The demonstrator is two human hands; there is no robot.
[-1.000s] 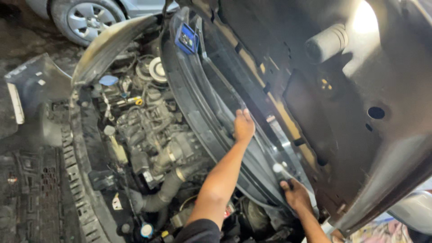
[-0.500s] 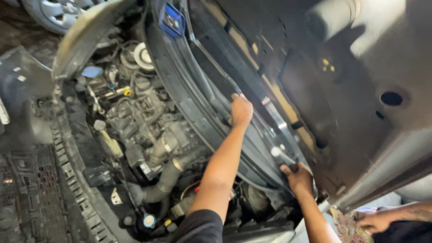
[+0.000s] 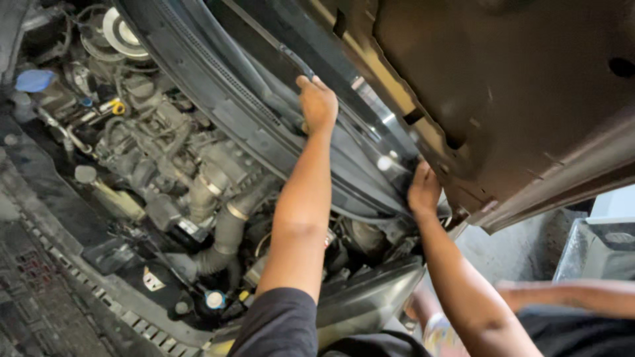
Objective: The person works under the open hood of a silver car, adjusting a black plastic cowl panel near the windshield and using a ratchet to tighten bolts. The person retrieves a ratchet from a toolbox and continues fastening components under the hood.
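The raised hood (image 3: 516, 99) fills the upper right, its brown underside tilted over the engine bay (image 3: 165, 172). Beneath the hood runs the black cowl panel (image 3: 238, 112) at the windshield's base. The left hand (image 3: 317, 102) reaches up on a straight arm, fingers curled over the cowl panel's upper edge, gripping it. The right hand (image 3: 423, 188) sits nearer the hood's lower corner, pressed against the same panel's end; whether it grips anything cannot be told. Another person's forearm (image 3: 569, 297) lies below the hood.
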